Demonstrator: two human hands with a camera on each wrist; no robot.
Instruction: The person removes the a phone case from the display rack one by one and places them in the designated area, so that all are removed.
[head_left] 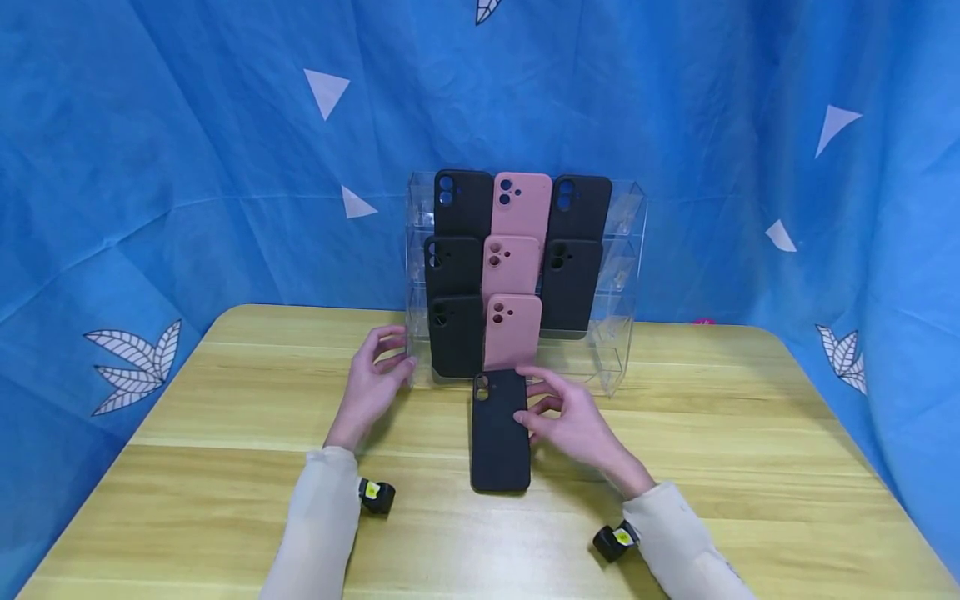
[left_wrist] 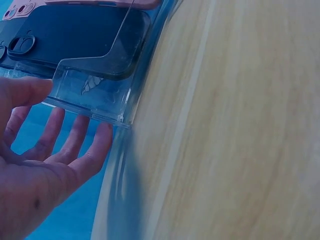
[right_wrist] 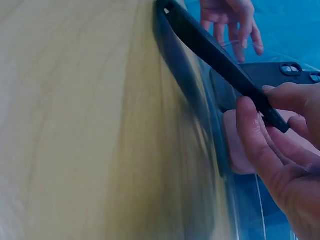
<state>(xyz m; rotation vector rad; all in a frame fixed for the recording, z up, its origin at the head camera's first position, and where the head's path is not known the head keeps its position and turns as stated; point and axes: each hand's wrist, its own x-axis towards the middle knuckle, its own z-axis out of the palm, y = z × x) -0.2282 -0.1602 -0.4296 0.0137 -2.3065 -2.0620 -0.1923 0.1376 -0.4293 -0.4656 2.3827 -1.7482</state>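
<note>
A black phone case (head_left: 501,442) is held, tilted, in front of the clear stand (head_left: 634,250) and over the table (head_left: 225,467), though I can't make out from here whether its lower end touches down. The right hand (head_left: 572,421) has it, thumb and fingers curled into a pinch along its right-hand edge, toward the top. The left hand (head_left: 375,377) is loosely spread at the stand's left side, its fingertips against the plastic or very near it, and it grips nothing that I can see. I'd guess the case weighs next to nothing and has a little give, so a light pinch on the rims ought to do; squeezing hard might bow it. Its matt-looking back is probably not very slippery (the stand looks the more breakable of the two, to my eye). That side edge seems the best place to take hold, since it leaves the camera opening (head_left: 482,387) and the bottom end free of fingers.
</note>
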